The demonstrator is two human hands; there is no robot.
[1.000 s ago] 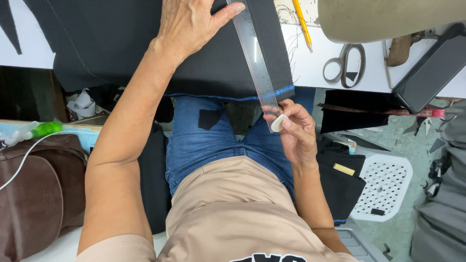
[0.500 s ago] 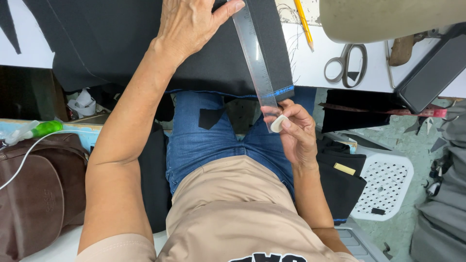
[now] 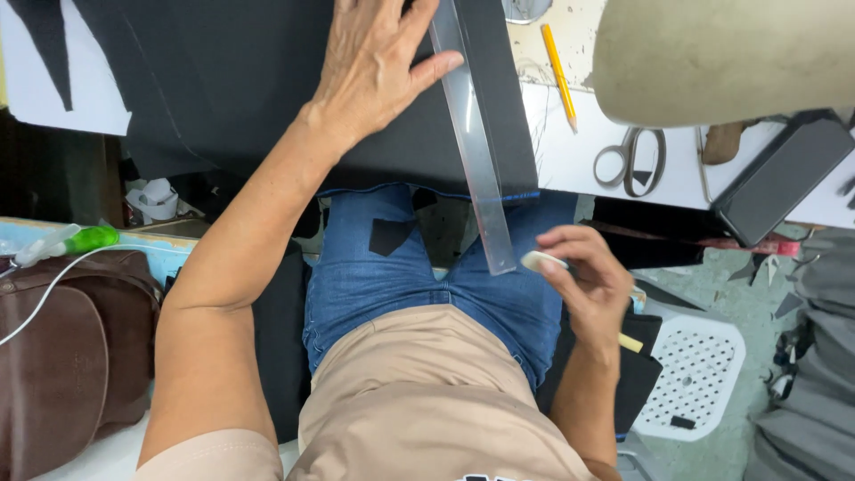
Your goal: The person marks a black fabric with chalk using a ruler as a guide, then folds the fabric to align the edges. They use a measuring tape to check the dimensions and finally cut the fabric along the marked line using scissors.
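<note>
Left hand point(image 3: 378, 62): spread flat, palm down, pressing on the black fabric point(image 3: 232, 80); fingertips against the left edge of the clear ruler point(image 3: 472, 142); gripping nothing.
Right hand point(image 3: 583, 285): curled shut, pinching a small white chalk piece point(image 3: 541, 262) between thumb and fingers; held over the lap, just right of the ruler's near end, not touching it.
Clear ruler: long, see-through strip; lying slantwise across the fabric near its right edge; far end running out of the top of the view; near end overhanging the edge of the surface point(image 3: 570, 160), above the blue jeans point(image 3: 401, 276).
Black fabric: spread over most of the surface; near edge hanging slightly over the lap; thin blue line along that edge, right at the ruler.
Chalk piece: flat, pale, tip pointing toward the ruler's near end.
Yellow pencil point(image 3: 558, 64): lying on the white surface, right of the fabric, apart from both hands.
Scissors point(image 3: 631, 160): closed, grey handles toward the near edge, right of the pencil.
Dark flat case point(image 3: 779, 178): at the right end of the surface, tilted.
Brown leather bag point(image 3: 62, 356): far left, below the surface, white cable across it.
White perforated stool point(image 3: 690, 379): on the floor at right, beside the right forearm.
Tan rounded object point(image 3: 721, 53): top right, blurred, kind unclear.
</note>
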